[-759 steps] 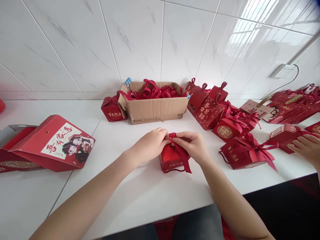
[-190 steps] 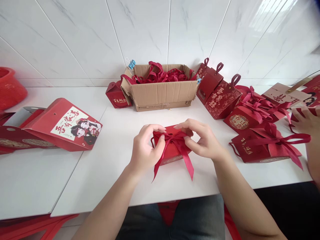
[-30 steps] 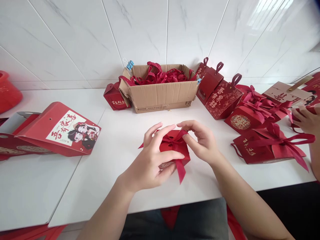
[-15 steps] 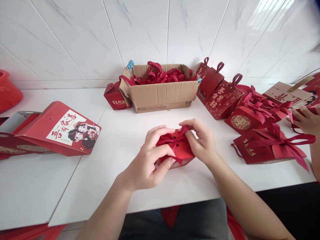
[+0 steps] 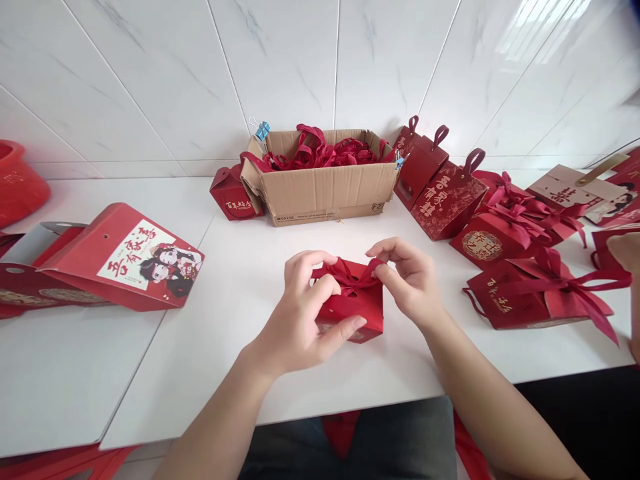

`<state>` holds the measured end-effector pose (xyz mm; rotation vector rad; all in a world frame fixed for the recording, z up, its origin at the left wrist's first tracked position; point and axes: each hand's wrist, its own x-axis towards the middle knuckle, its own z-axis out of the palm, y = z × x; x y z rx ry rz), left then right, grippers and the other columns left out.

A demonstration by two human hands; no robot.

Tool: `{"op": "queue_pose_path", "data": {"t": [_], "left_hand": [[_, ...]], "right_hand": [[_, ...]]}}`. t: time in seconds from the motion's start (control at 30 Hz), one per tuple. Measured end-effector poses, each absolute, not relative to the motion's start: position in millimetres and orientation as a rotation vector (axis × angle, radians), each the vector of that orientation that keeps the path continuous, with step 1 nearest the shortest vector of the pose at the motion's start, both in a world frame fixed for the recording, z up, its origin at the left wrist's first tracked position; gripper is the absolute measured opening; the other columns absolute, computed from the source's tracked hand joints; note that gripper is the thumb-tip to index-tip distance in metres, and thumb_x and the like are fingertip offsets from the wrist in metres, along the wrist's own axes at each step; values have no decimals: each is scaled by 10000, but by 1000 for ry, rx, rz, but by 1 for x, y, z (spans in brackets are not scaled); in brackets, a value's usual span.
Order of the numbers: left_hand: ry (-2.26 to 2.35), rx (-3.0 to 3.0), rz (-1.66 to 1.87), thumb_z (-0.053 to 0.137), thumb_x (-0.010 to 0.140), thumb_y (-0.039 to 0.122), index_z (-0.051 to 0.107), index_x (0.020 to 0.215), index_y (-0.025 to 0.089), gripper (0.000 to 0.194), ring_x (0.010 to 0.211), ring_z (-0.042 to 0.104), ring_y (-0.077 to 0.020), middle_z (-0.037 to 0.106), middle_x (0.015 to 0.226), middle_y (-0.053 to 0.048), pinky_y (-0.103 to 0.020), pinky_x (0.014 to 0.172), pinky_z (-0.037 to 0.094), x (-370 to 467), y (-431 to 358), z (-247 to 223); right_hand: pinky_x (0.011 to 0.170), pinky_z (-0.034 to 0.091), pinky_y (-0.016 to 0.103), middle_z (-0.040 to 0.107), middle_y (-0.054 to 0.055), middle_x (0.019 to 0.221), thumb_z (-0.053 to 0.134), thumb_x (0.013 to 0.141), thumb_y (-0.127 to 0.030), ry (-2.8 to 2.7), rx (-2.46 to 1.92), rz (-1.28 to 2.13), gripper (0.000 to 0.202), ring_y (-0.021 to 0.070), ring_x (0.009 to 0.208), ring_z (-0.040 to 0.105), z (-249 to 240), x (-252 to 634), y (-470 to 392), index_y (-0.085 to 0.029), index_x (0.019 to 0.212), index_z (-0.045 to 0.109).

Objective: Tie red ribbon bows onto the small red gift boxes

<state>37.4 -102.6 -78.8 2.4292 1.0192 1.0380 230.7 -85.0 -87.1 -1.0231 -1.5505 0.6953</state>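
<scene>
A small red gift box (image 5: 373, 312) sits on the white table in front of me, with a dark red ribbon (image 5: 345, 272) in a bow over its lid. My right hand (image 5: 407, 280) pinches the ribbon's right loop between thumb and index finger. At the box's left side, my left hand (image 5: 305, 313) curls its fingers over the left part of the bow, while its thumb stands apart along the front edge. The left fingertips are partly hidden, as is the box's left side.
A cardboard box (image 5: 327, 193) full of red ribbons stands by the tiled wall, a small red box (image 5: 233, 197) beside it. Several finished-looking bowed boxes (image 5: 530, 293) and handled boxes (image 5: 445, 200) are on the right, near another person's hand (image 5: 627, 257). Larger red cartons (image 5: 120, 260) lie left.
My left thumb has moved off the ribbon end at the box's front. My right hand has shifted slightly right with the loop. The other person's hand has moved lower at the right edge.
</scene>
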Motion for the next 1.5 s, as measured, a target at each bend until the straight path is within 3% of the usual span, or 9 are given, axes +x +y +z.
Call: {"op": "queue_pose_path", "data": {"t": [0.13, 0.23, 0.33, 0.47, 0.83, 1.0, 1.33, 1.5], "left_hand": [[976, 2328, 1075, 578, 828, 152, 424, 783, 207, 169, 1079, 503, -211, 482, 1107, -87, -360, 908, 474, 39, -101, -83], [912, 2278, 1092, 544, 801, 65, 414, 766, 208, 196, 1079, 528, -207, 514, 1133, -86, -348, 898, 478, 38, -100, -84], [895, 2261, 1085, 533, 784, 43, 407, 746, 208, 211, 1095, 535, -221, 541, 1166, -89, -362, 896, 485, 38, -100, -83], [861, 2263, 1079, 524, 776, 31, 411, 741, 208, 212, 1104, 527, -221, 559, 1161, -80, -367, 901, 487, 39, -101, -83], [868, 2224, 1133, 514, 781, 56, 414, 660, 206, 217, 1012, 549, -217, 609, 1059, -79, -367, 825, 518, 41, -98, -85], [812, 2215, 1140, 510, 792, 41, 411, 669, 204, 228, 1132, 520, -239, 611, 1123, -86, -403, 898, 500, 43, -97, -85], [792, 2226, 1157, 514, 812, 55, 409, 676, 202, 225, 1106, 528, -219, 610, 1089, -78, -376, 888, 508, 46, -97, -87], [753, 2255, 1178, 531, 778, 20, 396, 699, 199, 238, 1086, 529, -211, 594, 1039, -76, -371, 889, 510, 46, -96, -88]], "right_hand": [[589, 458, 285, 550, -16, 667, 500, 744, -104, -1580, -911, 827, 122, 122, 591, 509, -88, 231, -84, -199, 793, 559], [726, 495, 333, 578, 39, 864, 523, 721, -107, -1604, -876, 783, 106, 178, 843, 579, -88, 230, -82, -205, 753, 547], [857, 488, 391, 595, 76, 1082, 526, 745, -113, -1638, -879, 898, 166, 225, 1082, 558, -88, 229, -81, -212, 874, 563], [888, 476, 399, 652, 48, 991, 527, 783, -103, -1687, -894, 913, 255, 185, 952, 611, -87, 229, -83, -210, 1006, 587], [703, 476, 339, 595, 6, 744, 509, 738, -89, -1591, -901, 731, 187, 160, 713, 556, -87, 230, -84, -212, 844, 601], [676, 473, 322, 587, 2, 727, 490, 734, -79, -1594, -890, 724, 179, 151, 689, 550, -86, 230, -85, -212, 805, 587], [624, 439, 308, 555, -4, 705, 446, 703, -45, -1632, -848, 629, 227, 141, 641, 508, -91, 231, -82, -208, 794, 576], [684, 440, 333, 545, 15, 765, 429, 681, -47, -1746, -780, 666, 305, 159, 711, 506, -91, 236, -78, -207, 874, 604]]}}
